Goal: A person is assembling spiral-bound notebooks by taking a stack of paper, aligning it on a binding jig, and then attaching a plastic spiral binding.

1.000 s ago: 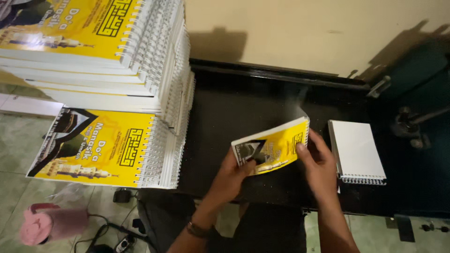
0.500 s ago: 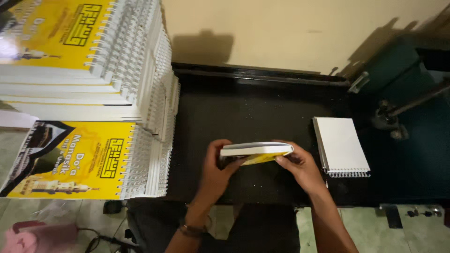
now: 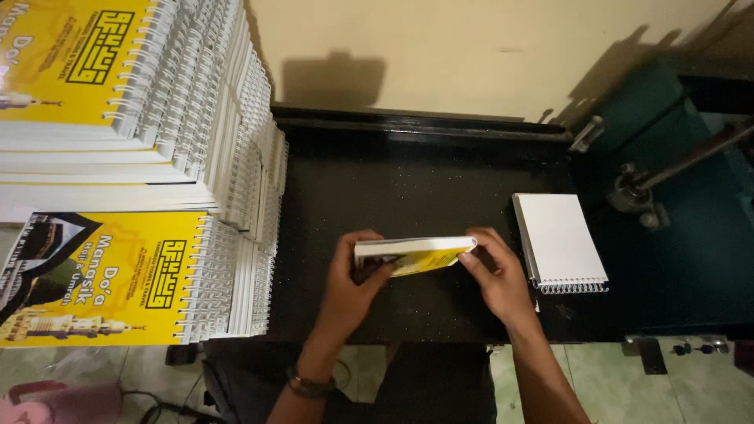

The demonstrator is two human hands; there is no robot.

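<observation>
Booklet work is what the pictures show, and the biggest things in view are the tall stacks of yellow spiral-bound booklets (image 3: 133, 102) piled at the left, with a lower stack (image 3: 118, 279) in front of them. Next in size is the black table (image 3: 408, 180) against the pale wall (image 3: 471, 47), with a dark green machine (image 3: 667, 180) at its right. On the table near that machine lies a white pad (image 3: 559, 239), its wire binding toward the person. Smallest is the single thin booklet (image 3: 412, 254) held edge-on just above the table's middle. The left hand (image 3: 353, 286) has its fingers closed round the booklet's left end; the right hand (image 3: 495, 275) pinches the right end. Judging by this, the step is squaring or turning one booklet; a next move would need both grips kept level.
</observation>
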